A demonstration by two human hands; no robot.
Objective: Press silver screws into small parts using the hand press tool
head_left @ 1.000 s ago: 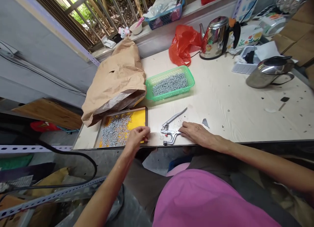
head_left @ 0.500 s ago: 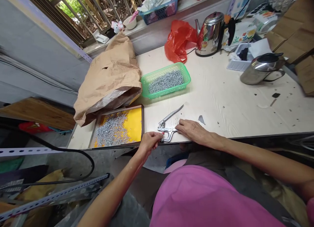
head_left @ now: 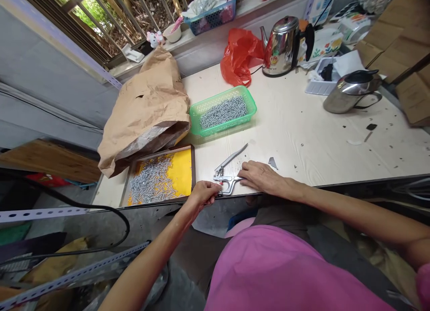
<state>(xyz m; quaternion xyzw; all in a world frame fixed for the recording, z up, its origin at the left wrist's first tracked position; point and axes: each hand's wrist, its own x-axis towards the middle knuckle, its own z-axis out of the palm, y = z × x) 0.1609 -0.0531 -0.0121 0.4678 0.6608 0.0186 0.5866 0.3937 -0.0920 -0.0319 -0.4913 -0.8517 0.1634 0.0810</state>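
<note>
Left hand point(head_left: 205, 192) has thumb and fingers pinched narrow, right at the mouth of the pliers point(head_left: 231, 179); too small to tell if there's a piece between the fingertips. Right hand point(head_left: 259, 176) has its fingers curled over the end of the lower handle, can't tell how tightly. The pliers lie by the near edge of the table point(head_left: 278, 136), between both hands, upper handle point(head_left: 232, 157) spread away and pointing to about 1 o'clock.

Clock is centred on the pliers, btw. At 9 there's a tray point(head_left: 192, 168) of small metal pieces point(head_left: 151, 181) heaped over a yellow bottom. A grey scrap point(head_left: 273, 162) sits at 2, near the right hand. Further back, a green basket point(head_left: 225, 128) at 12 holds more metal bits point(head_left: 224, 112), with a crumpled paper bag point(head_left: 144, 100) just beside it at 10. Beyond those: steel jug point(head_left: 346, 94) at 2, red plastic bag point(head_left: 237, 56) at 12, shiny kettle point(head_left: 282, 47) at 1.
</note>
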